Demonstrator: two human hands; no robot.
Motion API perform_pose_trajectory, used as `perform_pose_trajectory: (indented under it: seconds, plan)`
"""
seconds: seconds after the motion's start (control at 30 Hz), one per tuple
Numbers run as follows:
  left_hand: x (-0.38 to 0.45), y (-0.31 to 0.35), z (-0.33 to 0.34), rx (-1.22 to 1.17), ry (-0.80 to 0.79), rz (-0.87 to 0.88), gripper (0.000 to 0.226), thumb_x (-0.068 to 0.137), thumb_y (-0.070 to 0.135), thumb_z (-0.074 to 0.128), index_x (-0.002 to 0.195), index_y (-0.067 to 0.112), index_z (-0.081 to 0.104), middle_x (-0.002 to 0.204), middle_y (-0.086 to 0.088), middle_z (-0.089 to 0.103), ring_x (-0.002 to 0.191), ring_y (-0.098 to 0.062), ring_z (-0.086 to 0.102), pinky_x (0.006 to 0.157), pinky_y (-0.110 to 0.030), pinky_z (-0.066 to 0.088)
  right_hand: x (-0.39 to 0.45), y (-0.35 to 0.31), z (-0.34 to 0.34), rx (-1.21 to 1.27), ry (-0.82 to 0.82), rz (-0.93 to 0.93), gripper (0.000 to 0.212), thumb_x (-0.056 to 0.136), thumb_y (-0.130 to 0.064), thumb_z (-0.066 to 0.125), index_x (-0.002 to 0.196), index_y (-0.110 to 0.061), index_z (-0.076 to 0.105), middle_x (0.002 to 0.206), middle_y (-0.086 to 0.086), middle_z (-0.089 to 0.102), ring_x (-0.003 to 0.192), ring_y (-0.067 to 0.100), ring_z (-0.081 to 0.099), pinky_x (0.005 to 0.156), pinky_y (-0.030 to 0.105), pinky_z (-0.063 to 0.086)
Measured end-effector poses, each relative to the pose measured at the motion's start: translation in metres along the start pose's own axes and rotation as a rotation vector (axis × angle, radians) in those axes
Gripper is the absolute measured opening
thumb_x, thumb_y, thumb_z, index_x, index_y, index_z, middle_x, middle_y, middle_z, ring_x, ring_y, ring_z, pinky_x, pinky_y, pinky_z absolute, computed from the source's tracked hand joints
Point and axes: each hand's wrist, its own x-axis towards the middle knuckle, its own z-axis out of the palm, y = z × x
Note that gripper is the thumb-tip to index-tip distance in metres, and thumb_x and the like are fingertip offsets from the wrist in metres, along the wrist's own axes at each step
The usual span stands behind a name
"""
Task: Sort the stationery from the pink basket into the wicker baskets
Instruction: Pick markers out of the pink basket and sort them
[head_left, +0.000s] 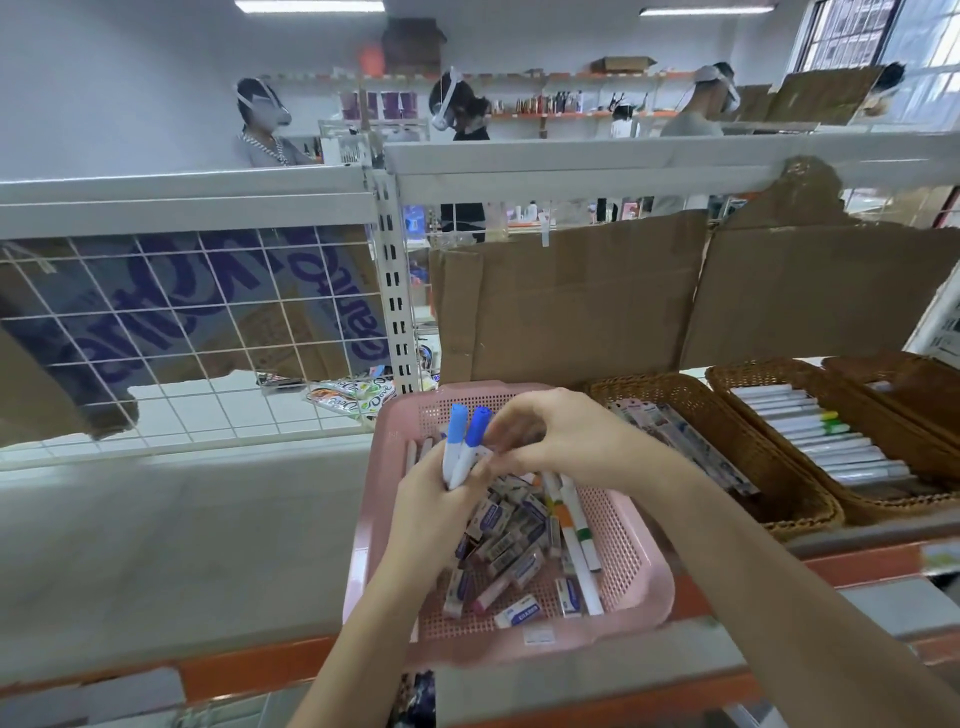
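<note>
Blue-capped markers (464, 441) gathered in the left hand (434, 506) above the pink basket (628, 561).

Left fingers curl round two white markers, caps up, over the basket's far left corner; the right hand (558, 439) meets them from the right, fingertips bent at the barrels, though whether it pinches one I cannot tell. Boxed erasers (511, 540) and more markers (574, 530) lie loose on the basket floor. To do this well, I judge, keep the caps aligned, collect matching markers into one bundle, then lay them lengthwise in the middle wicker basket (737, 379) beside its markers, not the near wicker basket (727, 431) of packets.
</note>
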Motion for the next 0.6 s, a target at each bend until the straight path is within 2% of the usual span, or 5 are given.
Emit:
perform_pose_trajectory:
  seconds: [0.1, 0.27, 0.37, 0.47, 0.6]
  plan:
    - [0.002, -0.005, -0.003, -0.029, 0.048, -0.005, 0.020, 0.086, 0.027, 0.067, 0.072, 0.017, 0.057, 0.057, 0.010, 0.050, 0.050, -0.005, 0.043, 0.050, -0.018, 0.038, 0.011, 0.026, -0.006, -0.084, -0.026, 0.087, 0.017, 0.082, -0.023, 0.072, 0.095, -0.029, 0.064, 0.093, -0.014, 0.066, 0.081, -0.004, 0.062, 0.062, 0.008, 0.045]
    - [0.002, -0.006, -0.005, -0.084, 0.093, -0.043, 0.040, 0.081, 0.039, 0.067, 0.071, 0.006, 0.047, 0.062, 0.006, 0.041, 0.058, -0.009, 0.036, 0.059, -0.027, 0.033, 0.066, 0.079, 0.028, -0.451, -0.035, 0.284, 0.021, 0.092, -0.020, 0.058, 0.108, -0.007, 0.066, 0.104, 0.008, 0.066, 0.094, 0.020, 0.061, 0.079, 0.031, 0.049]
    - [0.001, -0.006, -0.006, -0.142, 0.069, -0.076, 0.030, 0.079, 0.045, 0.065, 0.077, 0.020, 0.048, 0.068, 0.018, 0.040, 0.059, 0.003, 0.036, 0.062, -0.022, 0.032, 0.090, 0.102, 0.047, -0.606, -0.039, 0.384, 0.017, 0.095, -0.017, 0.050, 0.105, -0.009, 0.061, 0.096, 0.008, 0.060, 0.090, 0.023, 0.060, 0.071, 0.030, 0.047]
    - [0.000, -0.006, -0.007, -0.160, 0.046, -0.091, 0.030, 0.077, 0.049, 0.062, 0.085, 0.026, 0.044, 0.066, 0.021, 0.036, 0.053, 0.008, 0.036, 0.059, -0.015, 0.029, 0.102, 0.114, 0.057, -0.696, 0.005, 0.372, 0.020, 0.094, -0.010, 0.045, 0.107, -0.008, 0.060, 0.102, 0.008, 0.061, 0.091, 0.024, 0.060, 0.071, 0.029, 0.048]
    - [0.001, -0.005, -0.007, -0.157, 0.050, -0.108, 0.031, 0.073, 0.053, 0.060, 0.082, 0.029, 0.042, 0.071, 0.014, 0.042, 0.055, -0.001, 0.033, 0.060, -0.023, 0.031, 0.107, 0.113, 0.057, -0.772, -0.044, 0.353, 0.013, 0.093, -0.008, 0.047, 0.100, -0.008, 0.058, 0.095, 0.007, 0.056, 0.084, 0.021, 0.056, 0.067, 0.028, 0.043]
